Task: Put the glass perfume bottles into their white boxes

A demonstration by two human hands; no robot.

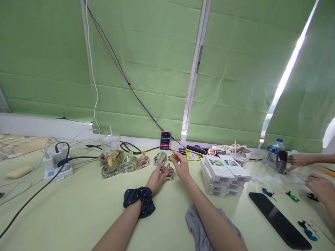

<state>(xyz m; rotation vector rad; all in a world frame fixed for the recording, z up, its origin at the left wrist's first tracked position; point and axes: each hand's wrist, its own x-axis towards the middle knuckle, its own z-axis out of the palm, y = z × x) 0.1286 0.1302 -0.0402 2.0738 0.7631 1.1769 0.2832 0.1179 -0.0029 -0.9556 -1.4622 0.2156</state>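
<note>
The pink-filled bottle [169,174] stands upright on the bench [167,216], between the person's two hands; its gold neck points up, while its rounded, flattened glass body spreads widest from side to side. The left hand [155,177] is closed around the bottle's left side; the right hand [181,165] pinches a small gold piece [172,157] just above the neck. Close behind stands a green-filled bottle [160,158], its clear glass curved alike. Open bench runs toward the wearer between the forearms, and a narrower gap lies leftward before another pink bottle [142,160] and the gold-topped bottles [111,169]. On the right, stacked white cardboard boxes [220,170] with crisp square edges limit the room. The bench's far edge meets pale wall beneath creased green fabric blinds [146,62].
</note>
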